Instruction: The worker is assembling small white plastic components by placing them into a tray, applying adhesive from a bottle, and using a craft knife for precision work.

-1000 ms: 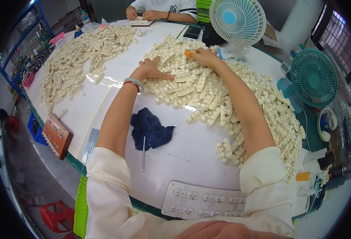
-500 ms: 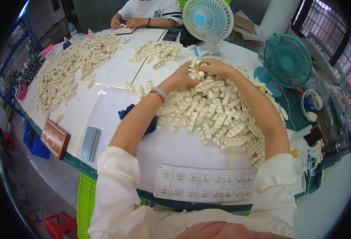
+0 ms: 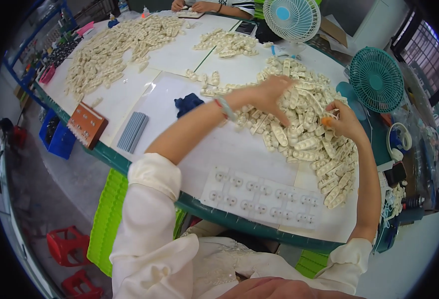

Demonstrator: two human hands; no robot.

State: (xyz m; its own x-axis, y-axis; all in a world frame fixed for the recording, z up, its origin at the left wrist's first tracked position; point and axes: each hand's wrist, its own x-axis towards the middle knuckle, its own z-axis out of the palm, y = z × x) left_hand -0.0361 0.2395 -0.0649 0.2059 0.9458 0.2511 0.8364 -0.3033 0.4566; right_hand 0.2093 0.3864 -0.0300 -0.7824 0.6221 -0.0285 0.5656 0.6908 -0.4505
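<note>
red stools [image 3: 68, 241] stand on the grey floor [image 3: 77, 184], a barred window [image 3: 427, 56] at far right.

The tabletop [image 3: 219, 149] is evenly and fairly brightly lit, its white surface paling toward washed-out, while the floor [image 3: 72, 184] on the left lies in dim grey. Daylight shows at the barred window [image 3: 426, 50] on the upper right; any lamp is hard to make out. A small glare streak shines on the table near its middle, and shadows are soft. The left hand [image 3: 274, 97] is smeared by motion blur; the right hand [image 3: 346, 123] looks crisper. Fine detail in the pale pieces [image 3: 306, 142] is slightly soft. Fisheye distortion bows the table's edge, and black vignetting swallows the corners.
</note>
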